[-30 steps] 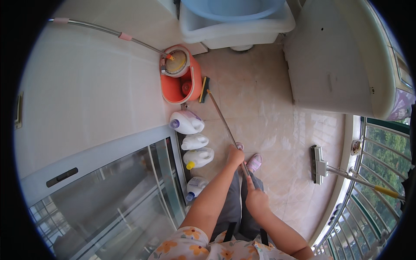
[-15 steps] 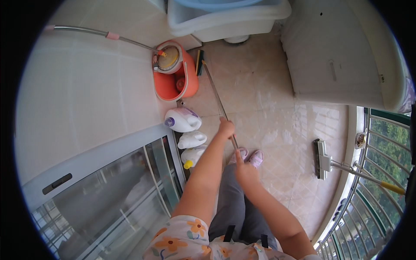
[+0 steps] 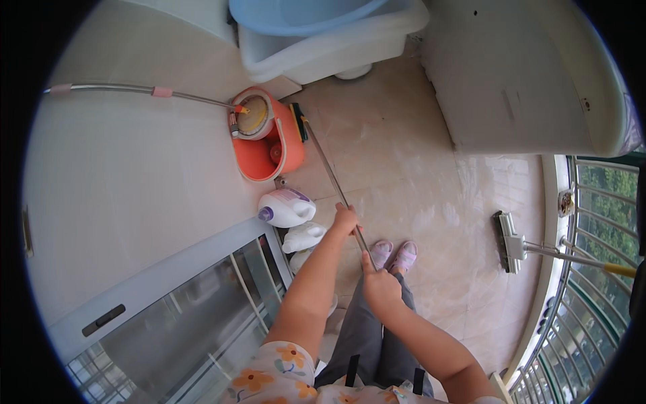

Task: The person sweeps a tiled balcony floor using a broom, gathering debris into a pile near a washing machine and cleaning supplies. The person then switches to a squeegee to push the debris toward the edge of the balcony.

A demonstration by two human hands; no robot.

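Observation:
My left hand [image 3: 345, 220] is closed around the metal handle [image 3: 325, 159] of a long-handled floor brush. Lower down, near the handle's end, my right hand [image 3: 381, 291] grips it too, thumb stretched along the pole. The narrow dark brush head [image 3: 298, 122], with green and yellow parts, stands on the tiles close against the right side of an orange mop bucket [image 3: 292, 153]. Inside that bucket is a round spin basket [image 3: 254, 116], and a mop pole [image 3: 202, 98] slants out of it to the left wall.
White detergent bottles [image 3: 291, 207] line the sliding door [image 3: 168, 289] at left. White and blue tubs [image 3: 323, 57] stand at the back, a white appliance [image 3: 518, 101] at back right. A flat sponge mop [image 3: 515, 244] leans near the railing [image 3: 599, 222]. Pale smears mark the tiles [image 3: 424, 175].
The view has shifted, so the bucket and tubs sit lower in it. The brush head has moved slightly left, closer to the bucket. Both hands keep their hold on the handle.

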